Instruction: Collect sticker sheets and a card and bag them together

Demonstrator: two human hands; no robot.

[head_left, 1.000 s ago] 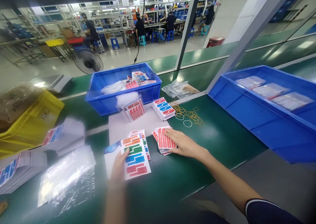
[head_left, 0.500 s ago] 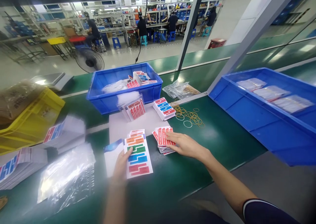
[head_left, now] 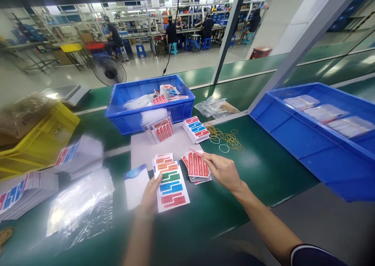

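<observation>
The table (head_left: 211,203) is green and shiny. A pale sheet (head_left: 137,150) lies flat on it. A blue box (head_left: 149,119) sits behind the sheet. Rubber bands (head_left: 216,131) lie to the sheet's right, clear bags (head_left: 83,203) to the sheet's left, and red cards (head_left: 197,166) by the sheet's front edge.

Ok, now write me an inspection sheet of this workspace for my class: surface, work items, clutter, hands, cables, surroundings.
Surface: glossy green tabletop, partly covered by a pale sheet.
Work items: colour-printed sheet; red-printed stack; red-and-blue stack just beyond.
Clutter: loose rubber bands; clear plastic bags at left.
Hands: left hand holds the colour-printed sheet, thumb on top; right hand pinches the edge of the red-printed stack.
Cables: one black cable hanging; its source is not shown.
Surroundings: blue bin behind; yellow bin at left; fan; people seated at benches beyond.
</observation>
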